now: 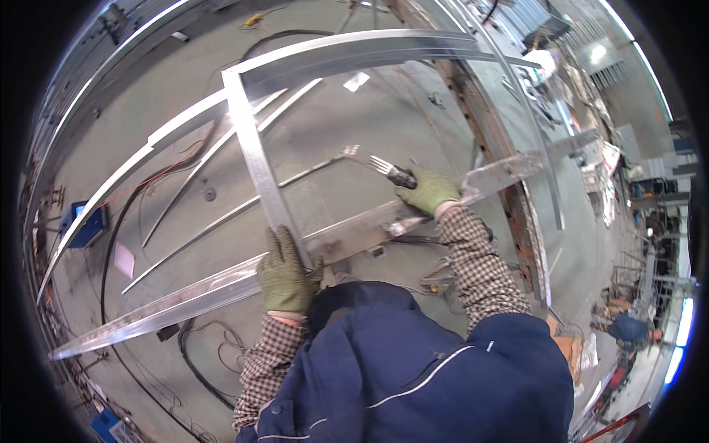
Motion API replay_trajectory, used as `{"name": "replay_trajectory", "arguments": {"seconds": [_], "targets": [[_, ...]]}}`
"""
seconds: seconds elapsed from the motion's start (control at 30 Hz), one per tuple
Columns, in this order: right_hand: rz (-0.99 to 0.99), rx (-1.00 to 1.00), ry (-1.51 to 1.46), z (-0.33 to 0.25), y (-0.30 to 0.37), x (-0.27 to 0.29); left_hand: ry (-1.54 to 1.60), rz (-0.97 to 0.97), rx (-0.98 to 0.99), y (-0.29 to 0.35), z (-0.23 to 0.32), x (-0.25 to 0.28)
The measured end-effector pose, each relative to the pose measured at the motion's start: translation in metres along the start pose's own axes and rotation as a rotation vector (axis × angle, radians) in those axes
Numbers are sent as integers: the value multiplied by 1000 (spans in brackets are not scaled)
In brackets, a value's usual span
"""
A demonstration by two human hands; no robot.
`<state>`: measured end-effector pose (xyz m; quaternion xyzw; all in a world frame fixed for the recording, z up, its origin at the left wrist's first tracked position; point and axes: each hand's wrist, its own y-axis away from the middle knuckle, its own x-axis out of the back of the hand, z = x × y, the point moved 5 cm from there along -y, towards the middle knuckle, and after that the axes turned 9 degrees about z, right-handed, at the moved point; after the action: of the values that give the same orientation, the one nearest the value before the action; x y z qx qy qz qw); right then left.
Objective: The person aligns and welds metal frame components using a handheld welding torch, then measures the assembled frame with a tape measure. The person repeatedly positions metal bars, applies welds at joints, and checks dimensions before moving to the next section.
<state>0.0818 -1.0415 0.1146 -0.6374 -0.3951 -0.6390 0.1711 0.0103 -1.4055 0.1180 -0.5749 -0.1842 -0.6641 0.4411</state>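
My gloved left hand point(284, 275) grips the near end of a silver square metal tube point(255, 148), where it meets a long near beam point(343, 238). Its thumb lies on the right side of the tube, the other fingers on the left. My gloved right hand point(428, 190) is closed on a dark-handled tool with bright prongs point(390, 171), held just above the near beam with the prongs to the upper left. Its exact kind is unclear. The tube's far end joins a far silver rail point(340, 46), forming a corner.
A rusty steel support beam point(484, 111) runs under the frame at right. Thin metal strips point(199, 170) and dark cables point(118, 229) lie on the floor. A blue machine point(88, 224) stands at left, and another person point(628, 328) is at far right.
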Motion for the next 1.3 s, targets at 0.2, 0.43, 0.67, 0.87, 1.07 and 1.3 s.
{"name": "replay_trajectory", "arguments": {"seconds": [0.2,0.43,0.67,0.87,1.07,1.3], "targets": [[-98,-2,-68,1,0,-1,14,-6,12,-3,4,5],[15,-9,-35,10,-7,-16,44,67,-58,-5,2,9],[87,54,-69,29,-26,-37,21,-158,91,-3,2,9],[144,86,-126,43,-25,-43,47,-187,108,0,3,11],[160,84,-121,42,-24,-42,61,-238,152,0,4,12],[156,63,7,36,-22,-38,59,-94,111,5,2,17]]}}
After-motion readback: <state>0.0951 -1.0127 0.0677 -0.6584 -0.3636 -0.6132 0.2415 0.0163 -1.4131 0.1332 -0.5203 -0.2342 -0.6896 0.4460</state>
